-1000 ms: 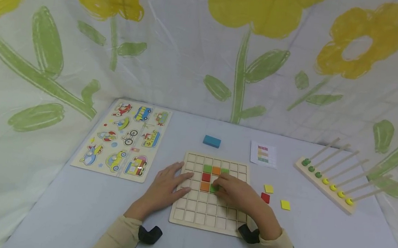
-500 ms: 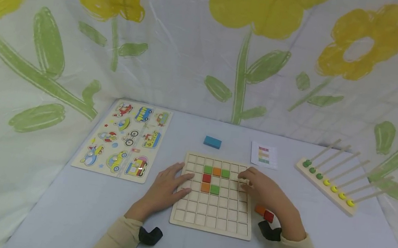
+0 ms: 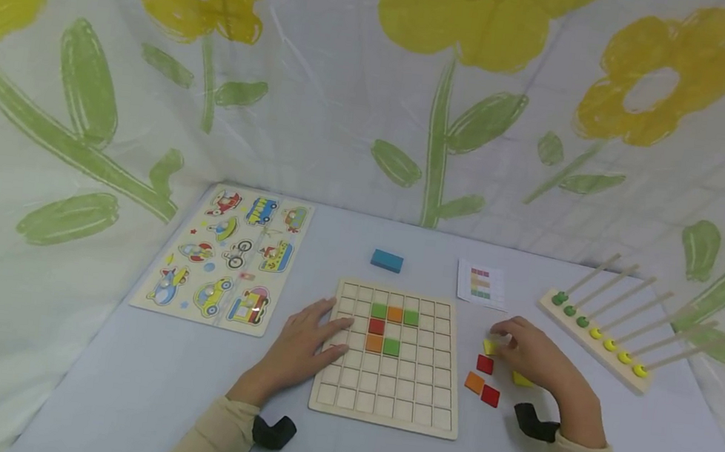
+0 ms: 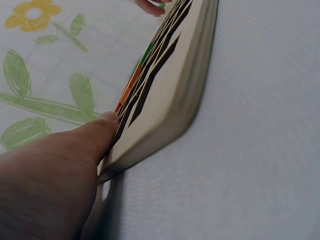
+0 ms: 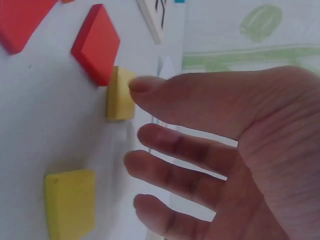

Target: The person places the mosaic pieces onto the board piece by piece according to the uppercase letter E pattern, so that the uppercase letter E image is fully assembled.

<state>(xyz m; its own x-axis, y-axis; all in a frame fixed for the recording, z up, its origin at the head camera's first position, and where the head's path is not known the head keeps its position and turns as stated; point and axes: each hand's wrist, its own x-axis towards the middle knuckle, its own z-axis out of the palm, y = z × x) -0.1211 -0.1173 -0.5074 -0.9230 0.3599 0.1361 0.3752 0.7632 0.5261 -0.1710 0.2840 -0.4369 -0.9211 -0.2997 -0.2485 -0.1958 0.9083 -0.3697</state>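
The left hand [image 3: 302, 342] rests with spread fingers on the left edge of the wooden grid board [image 3: 382, 403]; in the left wrist view its thumb [image 4: 102, 130] touches the board's side. Several tiles sit in the grid: a green, an orange and a green one in a row, a red tile [image 3: 376, 325] below, then an orange tile [image 3: 374, 343] beside a green tile [image 3: 392, 346]. Right of the board, the right hand [image 3: 532, 353] hovers at a yellow tile [image 5: 120, 95], thumb tip over it, other fingers loosely bent. Whether the thumb touches the tile, I cannot tell.
Loose red tiles [image 3: 490, 396], an orange tile [image 3: 474, 382] and another yellow tile [image 5: 72, 205] lie near the right hand. Behind are a blue block [image 3: 387, 260] and a pattern card [image 3: 481, 283]. A vehicle puzzle [image 3: 218, 258] lies left, a bead rack [image 3: 591, 338] right.
The right hand has left the green tile in the grid, moved right off the board, and come to the loose yellow tile. The left hand has stayed in place.
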